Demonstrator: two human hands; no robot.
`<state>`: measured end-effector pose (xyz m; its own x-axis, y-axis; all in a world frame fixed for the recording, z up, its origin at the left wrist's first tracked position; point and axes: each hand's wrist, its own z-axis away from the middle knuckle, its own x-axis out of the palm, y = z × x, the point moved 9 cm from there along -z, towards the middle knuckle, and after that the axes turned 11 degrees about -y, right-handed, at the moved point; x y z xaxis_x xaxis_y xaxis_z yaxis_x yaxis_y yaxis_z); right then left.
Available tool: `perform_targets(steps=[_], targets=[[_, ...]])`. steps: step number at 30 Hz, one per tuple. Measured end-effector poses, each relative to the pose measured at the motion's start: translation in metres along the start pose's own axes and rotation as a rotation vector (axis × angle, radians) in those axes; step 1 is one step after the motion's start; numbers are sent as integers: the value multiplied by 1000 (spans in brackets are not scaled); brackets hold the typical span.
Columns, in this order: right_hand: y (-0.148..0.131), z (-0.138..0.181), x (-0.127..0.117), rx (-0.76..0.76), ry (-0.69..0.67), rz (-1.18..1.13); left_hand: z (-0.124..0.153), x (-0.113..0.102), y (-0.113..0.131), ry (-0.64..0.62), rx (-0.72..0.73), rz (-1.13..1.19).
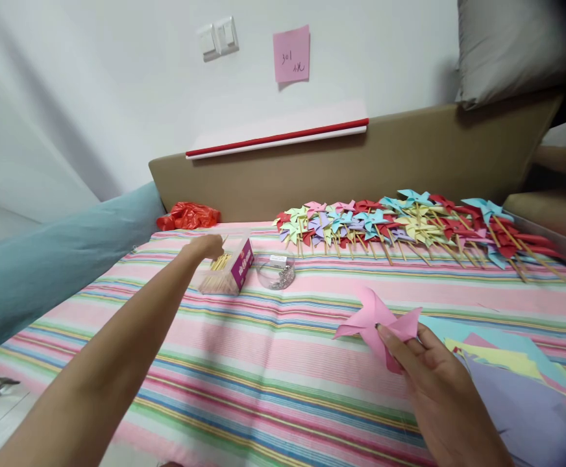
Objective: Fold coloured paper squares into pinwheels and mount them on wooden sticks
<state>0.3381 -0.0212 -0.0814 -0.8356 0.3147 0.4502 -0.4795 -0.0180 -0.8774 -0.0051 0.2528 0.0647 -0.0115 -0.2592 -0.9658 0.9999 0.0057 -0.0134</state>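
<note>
My right hand [424, 363] pinches a pink paper pinwheel [368, 314] at its middle, thumb on top, where a small dark pin head shows. The pinwheel has no stick on it. My left hand [208, 246] reaches over an open clear plastic box [219, 282] with a purple label, filled with thin wooden sticks [221, 261]. Its fingers are closed, and the tip of a wooden stick [224, 239] shows beside them. Just right of the box sits a round clear container [276, 271] holding small metal pins.
Many finished pinwheels on sticks [361, 224] lie along the back right. Coloured paper sheets [511, 395] are stacked at the lower right. A red plastic bag [188, 215] lies at the back left on the striped cloth [263, 363]. Behind stands a brown padded board [263, 185].
</note>
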Motion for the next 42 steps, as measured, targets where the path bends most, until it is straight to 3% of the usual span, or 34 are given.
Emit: perform_targets(steps=[2, 4, 5, 6, 8, 11, 14, 17, 22, 26, 30, 36, 42], targets=[[0, 0, -1, 4, 0, -11, 34, -31, 2, 166, 20, 3], [-1, -1, 0, -4, -5, -15, 78, -47, 6, 310, 63, 25], [-2, -1, 1, -9, -13, -19, 101, -48, 12, 375, 134, 67], [-2, -1, 3, -12, -26, -27, 127, -44, 22, 441, 309, 242], [-3, 0, 9, -12, -63, -66, 163, -13, 43, 381, 622, 650], [-6, 4, 18, -38, -94, -155, 183, 64, 83, 66, 846, 1110], [-14, 12, 26, -104, -87, -216, 184, 128, 119, -161, 879, 1332], [-24, 18, 39, -190, -139, -286, 188, 154, 142, -236, 903, 1373], [-29, 21, 60, -253, -280, -269, 193, 155, 155, -334, 924, 1497], [-29, 28, 77, -322, -408, -14, 197, 153, 155, -377, 890, 1563], [-43, 44, 97, -532, -498, 239, 199, 144, 146, -318, 894, 1598], [-68, 71, 124, -775, -451, 685, 198, 134, 131, -232, 988, 1586], [-84, 94, 131, -952, -381, 841, 201, 120, 124, -144, 1119, 1603]])
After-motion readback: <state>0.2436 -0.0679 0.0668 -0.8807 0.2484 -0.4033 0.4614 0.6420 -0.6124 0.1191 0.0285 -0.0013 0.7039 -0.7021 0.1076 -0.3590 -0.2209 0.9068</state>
